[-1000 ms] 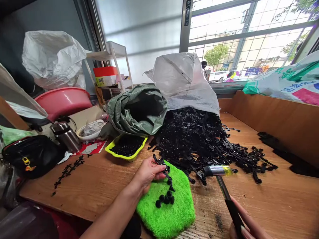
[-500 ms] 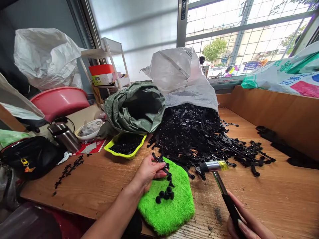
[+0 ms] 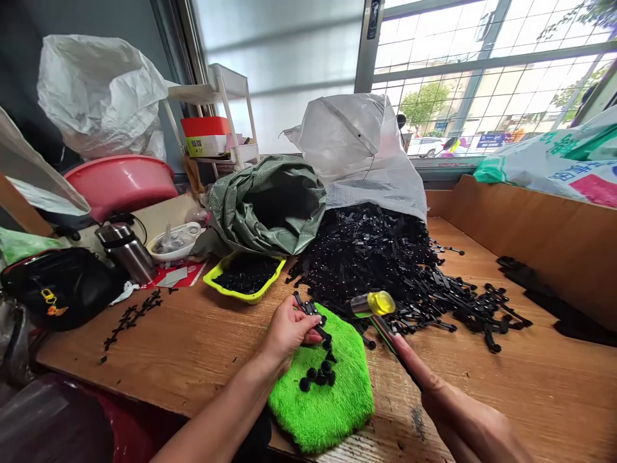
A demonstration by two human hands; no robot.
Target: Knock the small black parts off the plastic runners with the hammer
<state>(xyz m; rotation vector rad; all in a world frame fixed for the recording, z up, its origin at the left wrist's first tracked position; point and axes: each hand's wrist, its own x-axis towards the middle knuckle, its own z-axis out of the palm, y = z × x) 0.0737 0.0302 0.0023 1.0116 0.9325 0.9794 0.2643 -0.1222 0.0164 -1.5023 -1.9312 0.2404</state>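
My left hand (image 3: 288, 328) pinches a black plastic strip of parts (image 3: 311, 313) and holds it over a bright green cloth pad (image 3: 324, 392). Several small black round pieces (image 3: 318, 375) lie loose on the pad just below the strip. My right hand (image 3: 463, 421) grips the dark handle of a small hammer (image 3: 375, 308) with a metal head and yellow face. The hammer head hovers just right of the strip, above the pad's far edge. A big heap of black plastic strips (image 3: 385, 263) spills from a white sack (image 3: 359, 151) behind.
A yellow tray (image 3: 243, 276) of black bits sits left of the heap, before an open green sack (image 3: 270, 206). A steel flask (image 3: 126, 252), black bag (image 3: 58, 286), pink basin (image 3: 120, 186) and loose strips (image 3: 132, 316) lie left. A wooden wall (image 3: 530, 231) bounds the right side.
The hammer has swung left and forward, its head now close to the strip over the pad. My right hand has come further into view. My left hand has barely moved.
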